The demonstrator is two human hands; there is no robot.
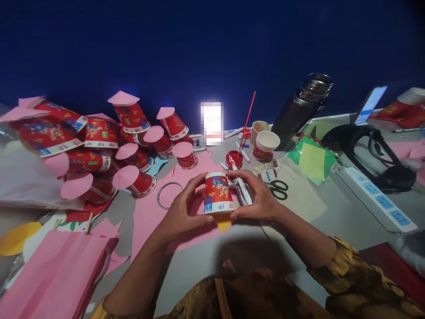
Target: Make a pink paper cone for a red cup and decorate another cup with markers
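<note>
A red paper cup (218, 193) with coloured patterns is upside down, its wide white rim toward me, in the middle of the head view. My left hand (181, 210) grips it from the left, thumb at the rim and fingers near the base. From the other side my right hand (257, 197) holds it the same way. Beneath it lie a pink paper sheet (149, 221) and a bit of yellow paper (222, 223). White marker pens (244, 192) lie beside my right fingers. A ring (158, 195) rests on the pink sheet left of the cup.
Several red cups topped with pink paper (128, 115) crowd the left. Behind the cup stand a small red pot (234, 159), stacked paper cups (267, 144) and a dark thermos (299, 110). Black scissors (278, 189), a power strip (378, 199) and a black strapped object (372, 155) lie right.
</note>
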